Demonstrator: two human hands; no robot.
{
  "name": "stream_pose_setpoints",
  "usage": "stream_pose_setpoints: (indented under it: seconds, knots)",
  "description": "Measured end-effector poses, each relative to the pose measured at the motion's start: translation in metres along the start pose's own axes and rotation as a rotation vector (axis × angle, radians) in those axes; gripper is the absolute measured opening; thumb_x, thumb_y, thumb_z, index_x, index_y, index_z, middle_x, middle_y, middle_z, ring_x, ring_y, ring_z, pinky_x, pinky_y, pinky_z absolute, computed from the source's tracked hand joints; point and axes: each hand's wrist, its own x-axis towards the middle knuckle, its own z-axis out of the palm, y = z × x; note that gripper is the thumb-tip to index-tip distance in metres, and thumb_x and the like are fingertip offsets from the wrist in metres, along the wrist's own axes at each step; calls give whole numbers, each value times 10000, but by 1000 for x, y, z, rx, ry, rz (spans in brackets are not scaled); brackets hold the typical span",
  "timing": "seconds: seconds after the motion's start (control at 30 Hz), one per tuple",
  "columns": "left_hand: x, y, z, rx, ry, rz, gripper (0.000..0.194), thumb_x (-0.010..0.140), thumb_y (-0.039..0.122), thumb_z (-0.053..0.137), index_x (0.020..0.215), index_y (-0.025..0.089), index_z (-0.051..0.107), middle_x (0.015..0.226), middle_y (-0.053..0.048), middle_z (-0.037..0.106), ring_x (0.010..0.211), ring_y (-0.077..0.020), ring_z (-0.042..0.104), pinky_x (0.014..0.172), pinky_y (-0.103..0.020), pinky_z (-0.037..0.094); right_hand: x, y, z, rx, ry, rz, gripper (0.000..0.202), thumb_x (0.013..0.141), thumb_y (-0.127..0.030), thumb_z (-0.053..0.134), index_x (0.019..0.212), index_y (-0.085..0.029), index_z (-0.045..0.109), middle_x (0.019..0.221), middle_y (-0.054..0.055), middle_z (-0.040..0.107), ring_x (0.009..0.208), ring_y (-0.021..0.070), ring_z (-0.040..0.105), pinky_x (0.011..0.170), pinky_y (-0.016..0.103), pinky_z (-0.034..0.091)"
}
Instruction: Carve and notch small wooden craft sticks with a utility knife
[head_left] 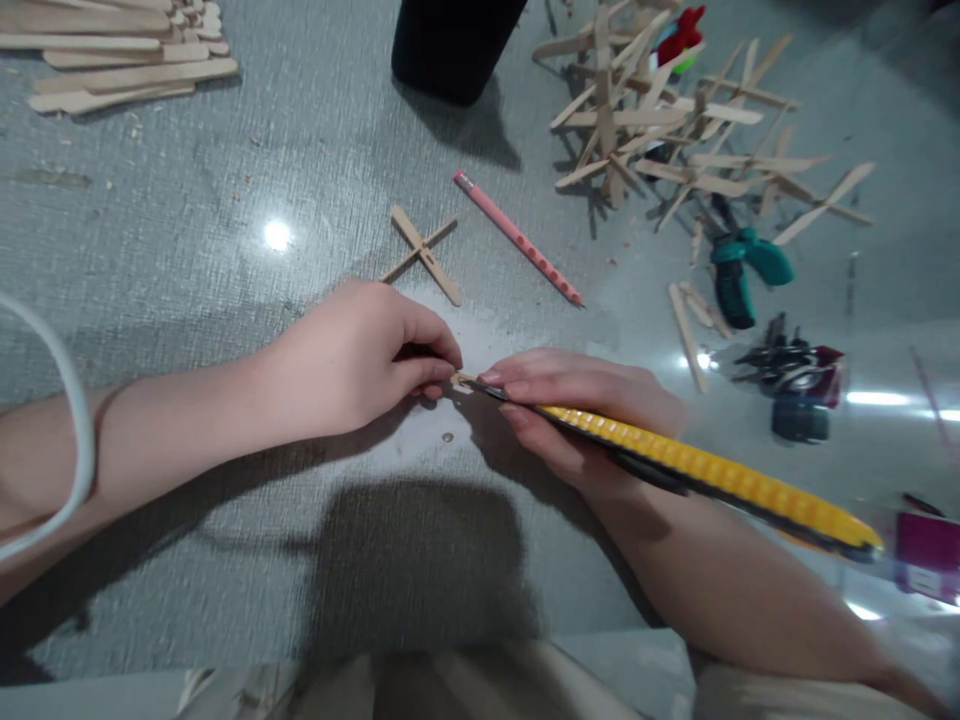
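My right hand (592, 400) is closed around a yellow and black utility knife (675, 455), its blade end pointing left. The tip meets a small pale piece of wooden stick (461, 380), which my left hand (360, 360) pinches between thumb and fingers. Most of that piece is hidden by my left fingers. Just beyond my hands lies a cross made of two wooden craft sticks (424, 254). A pink pencil (517, 237) with dots rests to the right of the cross. Below my fingertips a tiny round bit (448, 437) lies on the table.
A stack of craft sticks (135, 75) is at the far left, a black container (454, 50) at the back. On the right are a heap of crossed sticks (615, 120), teal-handled pliers (739, 270), a pile of small dark items (787, 365) and a purple package (926, 555).
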Motion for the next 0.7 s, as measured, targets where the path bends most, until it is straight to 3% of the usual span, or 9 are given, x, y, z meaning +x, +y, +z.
stream_pose_setpoints:
  seconds: [0.13, 0.3, 0.5, 0.7]
  knots:
    - [0, -1, 1, -9, -4, -11, 175, 925, 170, 643, 868, 244, 790, 720, 92, 784, 693, -108, 754, 650, -199, 525, 1, 4, 0, -28, -15, -69, 359, 863, -78, 757, 1152, -291, 751, 949, 20, 834, 886, 215, 812, 805, 355, 686]
    - [0, 0, 1, -95, 9, -53, 176, 922, 158, 637, 865, 228, 788, 713, 75, 785, 695, -116, 757, 662, -197, 544, 0, 7, 0, -114, -24, -116, 355, 854, -83, 763, 1136, -297, 747, 951, 7, 836, 975, 223, 805, 849, 354, 685]
    - [0, 2, -1, -182, 1, -142, 182, 911, 116, 655, 875, 210, 806, 733, 50, 799, 705, -110, 761, 665, -193, 558, -2, -4, 4, -57, 1, 21, 378, 900, -78, 751, 1169, -343, 745, 1040, -14, 836, 1083, 224, 793, 906, 362, 696]
    - [0, 2, 1, -162, 25, -138, 180, 917, 119, 661, 878, 218, 806, 732, 44, 798, 702, -122, 749, 668, -226, 562, -6, -13, 4, -80, 9, 135, 352, 901, -122, 784, 1150, -369, 753, 1104, -34, 828, 1087, 233, 793, 907, 357, 709]
